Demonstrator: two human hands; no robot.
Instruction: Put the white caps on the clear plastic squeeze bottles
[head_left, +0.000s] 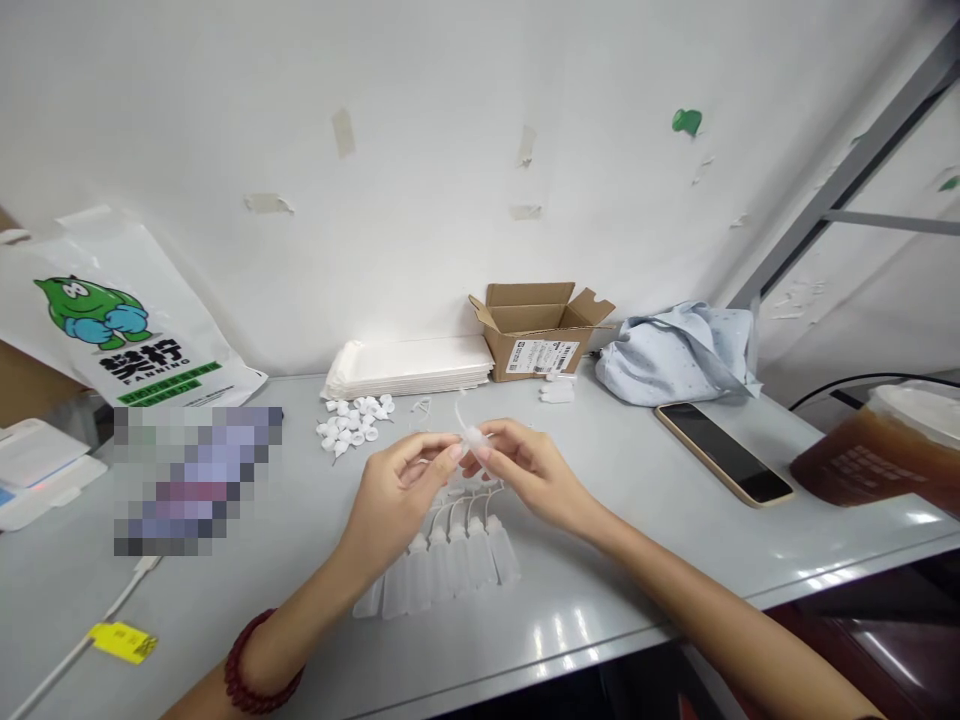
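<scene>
My left hand (401,500) and my right hand (536,475) meet above the middle of the desk. Between their pinched fingertips is a small translucent white bottle cap (474,437) with a thin tube pointing up. Fingers cover part of it, and whether a bottle hangs below it I cannot tell. Just under the hands lies a row of several translucent squeeze bottles (459,572), with thin curved tubes (472,508) at their tops. Beyond my left hand is a pile of loose white caps (352,422).
Behind stand a stack of white packets (412,365) and an open cardboard box (536,345), with small white bottles (557,395) before it. A blue cloth bag (675,355), a phone (724,453) and a drink cup (874,445) are right; a printed bag (124,310) and cable (71,655) left.
</scene>
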